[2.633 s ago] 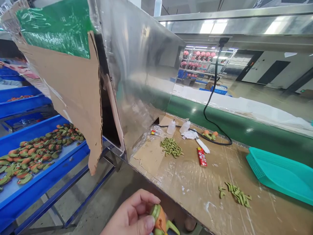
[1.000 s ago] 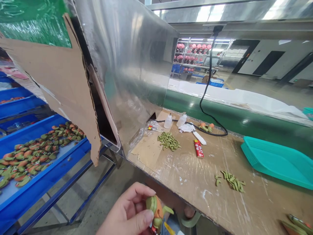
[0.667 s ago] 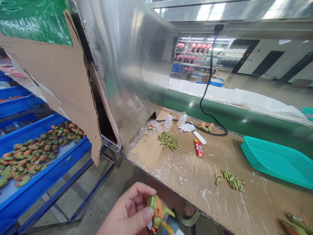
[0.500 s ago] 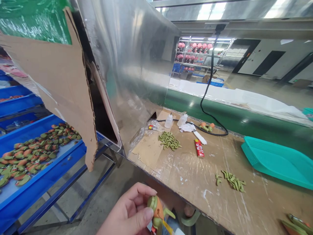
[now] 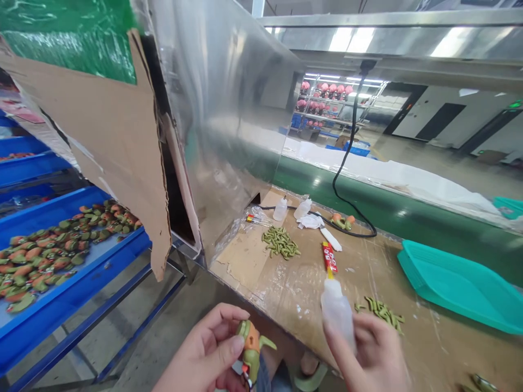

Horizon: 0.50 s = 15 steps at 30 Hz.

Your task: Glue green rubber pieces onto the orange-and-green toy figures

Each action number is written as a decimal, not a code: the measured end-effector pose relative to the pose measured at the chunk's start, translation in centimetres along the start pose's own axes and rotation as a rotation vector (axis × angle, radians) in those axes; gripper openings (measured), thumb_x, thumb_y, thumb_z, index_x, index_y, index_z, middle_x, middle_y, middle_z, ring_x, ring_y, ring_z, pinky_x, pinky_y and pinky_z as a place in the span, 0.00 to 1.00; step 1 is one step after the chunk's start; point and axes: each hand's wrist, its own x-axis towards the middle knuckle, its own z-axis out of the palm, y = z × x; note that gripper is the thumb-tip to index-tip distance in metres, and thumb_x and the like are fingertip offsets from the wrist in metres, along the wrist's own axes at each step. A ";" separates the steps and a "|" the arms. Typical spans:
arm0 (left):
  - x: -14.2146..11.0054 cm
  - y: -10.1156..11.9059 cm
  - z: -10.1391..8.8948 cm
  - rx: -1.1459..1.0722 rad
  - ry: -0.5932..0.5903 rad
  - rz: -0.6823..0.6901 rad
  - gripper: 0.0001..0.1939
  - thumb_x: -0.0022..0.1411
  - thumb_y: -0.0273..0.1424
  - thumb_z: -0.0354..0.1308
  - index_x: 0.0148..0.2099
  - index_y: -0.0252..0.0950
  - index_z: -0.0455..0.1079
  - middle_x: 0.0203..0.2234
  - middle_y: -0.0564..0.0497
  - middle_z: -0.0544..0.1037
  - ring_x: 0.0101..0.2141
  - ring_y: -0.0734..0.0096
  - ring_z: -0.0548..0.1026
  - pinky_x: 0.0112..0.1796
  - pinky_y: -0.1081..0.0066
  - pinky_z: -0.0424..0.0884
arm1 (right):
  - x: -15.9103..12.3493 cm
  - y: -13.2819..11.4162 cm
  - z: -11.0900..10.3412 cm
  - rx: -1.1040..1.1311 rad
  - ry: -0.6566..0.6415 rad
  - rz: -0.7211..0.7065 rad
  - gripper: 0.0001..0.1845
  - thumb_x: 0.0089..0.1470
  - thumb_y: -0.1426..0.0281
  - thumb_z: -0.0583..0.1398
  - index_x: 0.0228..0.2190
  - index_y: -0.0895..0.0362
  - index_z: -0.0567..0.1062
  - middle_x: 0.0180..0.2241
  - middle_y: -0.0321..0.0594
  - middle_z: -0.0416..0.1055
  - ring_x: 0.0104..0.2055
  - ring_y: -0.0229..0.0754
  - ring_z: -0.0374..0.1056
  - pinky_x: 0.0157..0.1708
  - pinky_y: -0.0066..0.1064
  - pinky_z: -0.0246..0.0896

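My left hand (image 5: 208, 354) pinches a small orange and green toy figure (image 5: 250, 348) between thumb and fingers, just off the near edge of the workbench (image 5: 302, 294). My right hand (image 5: 373, 356) grips a small translucent white squeeze bottle (image 5: 337, 313) upright, nozzle pointing up, a little to the right of the toy. A small pile of green pieces (image 5: 382, 311) lies on the bench just behind my right hand.
A second pile of green pieces (image 5: 280, 243), a red tube (image 5: 330, 258), two small bottles (image 5: 291, 209) and a black cable (image 5: 347, 163) lie farther back. A teal tray (image 5: 461, 288) sits at right. A blue tray (image 5: 57, 305) of orange-green toys is at left, under a torn cardboard flap (image 5: 118, 163).
My right hand has come into view from below, holding the squeeze bottle beside the toy. My left hand keeps its grip on the toy.
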 end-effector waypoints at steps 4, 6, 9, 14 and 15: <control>0.2 0.2 -0.5 -0.044 0.009 0.016 0.13 0.49 0.32 0.67 0.38 0.38 0.71 0.27 0.54 0.78 0.22 0.77 0.74 0.22 0.77 0.72 | 5.5 3.7 1.5 -0.073 0.028 0.048 0.30 0.43 0.52 0.62 0.43 0.55 0.62 0.39 0.45 0.71 0.41 0.50 0.70 0.39 0.40 0.65; 0.2 0.5 -0.8 -0.062 0.041 0.017 0.14 0.48 0.33 0.68 0.38 0.38 0.72 0.26 0.55 0.77 0.22 0.78 0.74 0.21 0.78 0.71 | 5.9 4.1 1.7 -0.151 0.086 0.029 0.33 0.42 0.50 0.62 0.44 0.57 0.63 0.42 0.50 0.69 0.42 0.53 0.68 0.39 0.43 0.63; 0.3 1.0 -1.0 -0.055 0.118 0.045 0.15 0.47 0.34 0.69 0.38 0.37 0.72 0.24 0.56 0.77 0.21 0.76 0.73 0.21 0.74 0.72 | 4.5 2.9 2.1 -0.310 0.263 -0.077 0.33 0.46 0.50 0.60 0.46 0.60 0.63 0.45 0.54 0.63 0.41 0.54 0.63 0.40 0.46 0.57; 0.6 1.4 -0.4 -0.060 0.152 0.090 0.16 0.47 0.35 0.69 0.39 0.37 0.72 0.23 0.55 0.76 0.22 0.74 0.72 0.21 0.69 0.75 | 4.1 1.0 7.4 -0.412 -0.109 -0.361 0.13 0.55 0.59 0.53 0.30 0.55 0.71 0.30 0.39 0.69 0.35 0.44 0.64 0.38 0.36 0.58; 0.6 1.5 -0.3 -0.065 0.143 0.088 0.17 0.46 0.35 0.69 0.38 0.37 0.72 0.23 0.55 0.76 0.22 0.74 0.72 0.21 0.70 0.74 | 4.7 1.0 8.9 -0.443 -0.156 -0.364 0.11 0.56 0.63 0.53 0.30 0.56 0.71 0.30 0.39 0.68 0.35 0.44 0.64 0.37 0.36 0.59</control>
